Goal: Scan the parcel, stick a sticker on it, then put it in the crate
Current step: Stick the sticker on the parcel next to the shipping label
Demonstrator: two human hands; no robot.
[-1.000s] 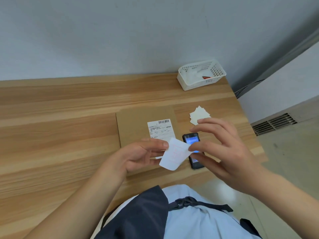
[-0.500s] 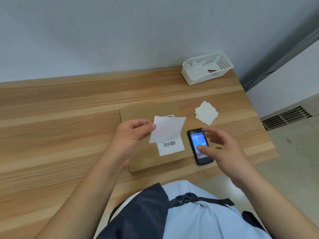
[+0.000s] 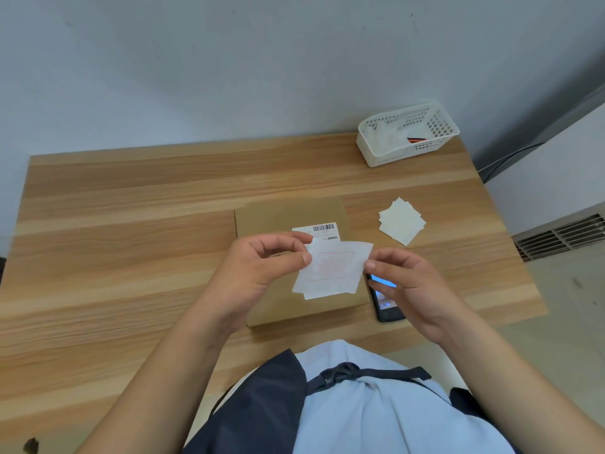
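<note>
Basket [image 3: 386, 152] holds papers, red-black item; both hands pinch sticker [image 3: 334, 268].

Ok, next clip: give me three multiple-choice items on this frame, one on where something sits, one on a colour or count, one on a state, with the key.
1. Where does the phone lie?
A. inside the basket
B. on the table just right of the parcel
C. on top of the parcel

2. What colour is the basket at the table's far right corner?
A. white
B. blue
C. black

3. What state is the sticker sheet in?
A. pressed flat on the parcel
B. lying on the loose stack of sheets
C. held above the parcel by both hands

Key: 1 B, the phone rests on the wood beside the parcel, partly under the right hand. 2 A, its perforated walls are white. 3 C, the fingers of the left hand and the right hand pinch its opposite edges.
</note>
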